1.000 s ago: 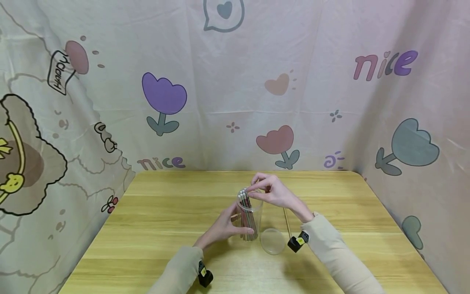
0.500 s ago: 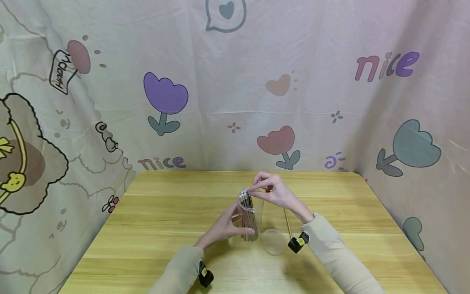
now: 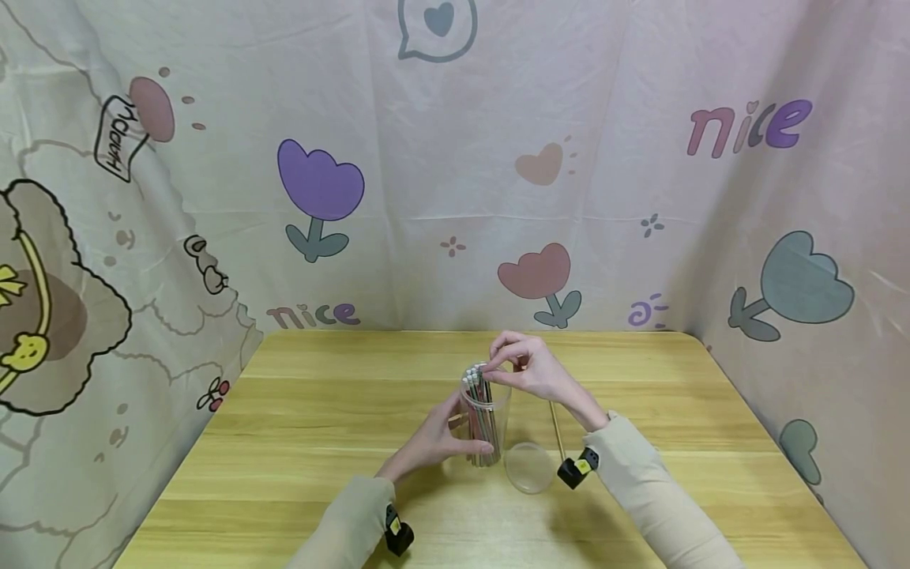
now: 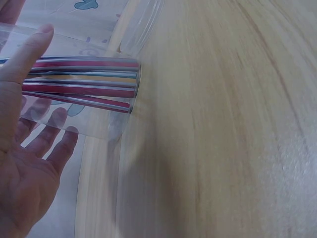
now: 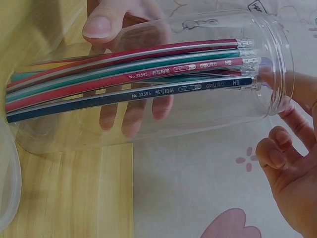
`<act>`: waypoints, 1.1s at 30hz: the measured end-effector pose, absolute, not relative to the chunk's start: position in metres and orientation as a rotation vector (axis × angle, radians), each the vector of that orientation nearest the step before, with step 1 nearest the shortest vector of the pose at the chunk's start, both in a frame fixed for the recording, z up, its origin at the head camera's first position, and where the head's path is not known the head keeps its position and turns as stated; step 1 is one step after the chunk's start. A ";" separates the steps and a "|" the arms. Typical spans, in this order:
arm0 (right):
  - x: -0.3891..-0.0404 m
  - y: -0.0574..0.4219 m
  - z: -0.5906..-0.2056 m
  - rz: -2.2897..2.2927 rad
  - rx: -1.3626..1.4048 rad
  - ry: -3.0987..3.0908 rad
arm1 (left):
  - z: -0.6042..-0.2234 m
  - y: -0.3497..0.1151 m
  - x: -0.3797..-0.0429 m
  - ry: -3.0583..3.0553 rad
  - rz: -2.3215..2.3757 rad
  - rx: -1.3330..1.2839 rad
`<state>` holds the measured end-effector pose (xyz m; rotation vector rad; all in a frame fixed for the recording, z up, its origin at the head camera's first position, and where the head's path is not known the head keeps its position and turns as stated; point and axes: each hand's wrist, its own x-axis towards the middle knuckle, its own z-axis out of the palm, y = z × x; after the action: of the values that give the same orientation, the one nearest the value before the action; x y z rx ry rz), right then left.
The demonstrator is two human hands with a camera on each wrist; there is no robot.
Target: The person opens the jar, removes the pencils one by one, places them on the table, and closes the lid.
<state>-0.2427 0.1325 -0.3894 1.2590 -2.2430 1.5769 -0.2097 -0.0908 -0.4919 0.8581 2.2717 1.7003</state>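
A clear plastic jar (image 3: pixel 502 427) stands upright on the wooden table, holding a bundle of pencils (image 3: pixel 482 427) with white eraser ends up. My left hand (image 3: pixel 429 437) grips the jar low on its left side, thumb across the front and fingers behind. At the jar's open mouth, my right hand (image 3: pixel 535 371) pinches at the eraser end of a pencil with thumb and index finger. Red, green and dark blue pencils show through the wall in the right wrist view, a dark blue pencil (image 5: pixel 163 93) nearest, its end by the fingertip. Other right fingers curl outside the rim.
A round clear lid (image 3: pixel 529 468) lies on the table (image 3: pixel 320 411) just right of the jar's base. Farther right is a thin gold-coloured stick (image 3: pixel 557 433), partly hidden by the right wrist camera. A printed curtain (image 3: pixel 426 158) hangs behind the table's back edge.
The pencil tops inside the jar have shifted slightly, some leaning more to the right with my right fingertips. My left hand keeps its grip on the jar; the lid lies where it was.
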 end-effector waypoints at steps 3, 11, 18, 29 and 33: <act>-0.242 0.133 -0.388 1.581 1.262 -2.248 | -0.491 -0.090 -0.210 2.267 1.705 0.859; -0.239 0.136 -0.385 1.527 1.236 -2.308 | -0.489 -0.091 -0.208 2.272 1.689 0.843; -0.237 0.138 -0.384 1.468 1.163 -2.391 | -0.488 -0.091 -0.208 2.261 1.691 0.834; -0.231 0.140 -0.372 1.414 1.168 -2.528 | -0.489 -0.090 -0.208 2.256 1.696 0.860; -0.231 0.140 -0.372 1.407 1.157 -2.537 | -0.489 -0.090 -0.208 2.242 1.710 0.864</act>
<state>-0.2309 0.1396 -0.3720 1.1573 -2.5369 1.4071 -0.2080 -0.0899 -0.4892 0.8639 2.2417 1.7102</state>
